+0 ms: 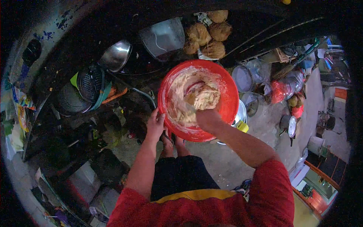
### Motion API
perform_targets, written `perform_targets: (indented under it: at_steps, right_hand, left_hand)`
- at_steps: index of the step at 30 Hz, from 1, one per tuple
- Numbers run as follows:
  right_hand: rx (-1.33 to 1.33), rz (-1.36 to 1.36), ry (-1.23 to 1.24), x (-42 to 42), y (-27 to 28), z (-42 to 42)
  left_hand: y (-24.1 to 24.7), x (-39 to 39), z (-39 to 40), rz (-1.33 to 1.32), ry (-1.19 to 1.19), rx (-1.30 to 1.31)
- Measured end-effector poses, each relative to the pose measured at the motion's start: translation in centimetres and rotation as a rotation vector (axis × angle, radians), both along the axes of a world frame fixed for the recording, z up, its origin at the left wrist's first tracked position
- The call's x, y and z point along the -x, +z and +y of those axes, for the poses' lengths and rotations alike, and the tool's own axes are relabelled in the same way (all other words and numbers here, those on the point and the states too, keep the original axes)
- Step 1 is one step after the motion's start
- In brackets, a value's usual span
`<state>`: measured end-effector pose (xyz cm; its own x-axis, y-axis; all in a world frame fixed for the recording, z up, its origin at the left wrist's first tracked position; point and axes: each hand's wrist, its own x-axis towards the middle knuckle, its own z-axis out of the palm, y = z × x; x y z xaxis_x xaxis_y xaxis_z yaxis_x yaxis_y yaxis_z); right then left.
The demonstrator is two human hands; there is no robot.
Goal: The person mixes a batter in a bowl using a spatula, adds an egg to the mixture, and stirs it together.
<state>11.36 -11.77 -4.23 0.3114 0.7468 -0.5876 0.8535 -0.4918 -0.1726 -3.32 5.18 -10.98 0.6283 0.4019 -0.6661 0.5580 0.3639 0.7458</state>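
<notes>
A red plastic basin [231, 85] holds a sticky, pale dough-like mixture [205, 98], with smears of it up the inner wall. My left hand [156, 124] grips the basin's near left rim, thumb on the outside. Inside the basin, my right hand [208, 120] is closed at the near edge of the mixture. A blurred grey utensil [189, 107] runs from its fist into the mixture; its shape is partly buried. The fingers of the right hand are mostly hidden from above.
Beyond the basin lie several husked coconuts [214, 49] beside a translucent plastic container [164, 37] and a shiny metal bowl-shaped utensil [115, 55]. Black strainer baskets [90, 82] sit left. Clear plastic jugs [259, 71] and a lidded pot [292, 126] stand right.
</notes>
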Motion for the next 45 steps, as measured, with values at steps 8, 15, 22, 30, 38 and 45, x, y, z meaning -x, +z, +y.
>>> perform_targets:
  at_steps: [8,15,22,30,38,45]
  right_hand:
    - [0.049,-0.229,-0.457,-8.9,-1.3,-4.5]
    - [-0.042,-0.051,0.083,-3.0,-0.4,7.9]
    - [0.236,-0.003,0.202,-5.2,7.0,2.8]
    - [0.174,-0.258,0.021,-10.2,-3.0,-4.2]
    - [-0.079,0.284,-0.104,3.9,-7.5,-5.8]
    - [-0.391,1.056,-1.440,-1.2,-5.1,-2.0]
  left_hand:
    - [0.8,-0.2,0.0,-0.040,-0.102,-0.170]
    - [0.3,0.3,0.5,-0.045,-0.089,-0.132]
    - [-3.1,1.3,1.1,0.038,-0.150,-0.169]
    - [1.3,-0.4,0.2,0.067,-0.065,0.033]
    - [-0.3,0.3,-0.3,0.033,-0.045,0.021]
    - [1.6,-0.2,0.5,0.024,-0.106,-0.043]
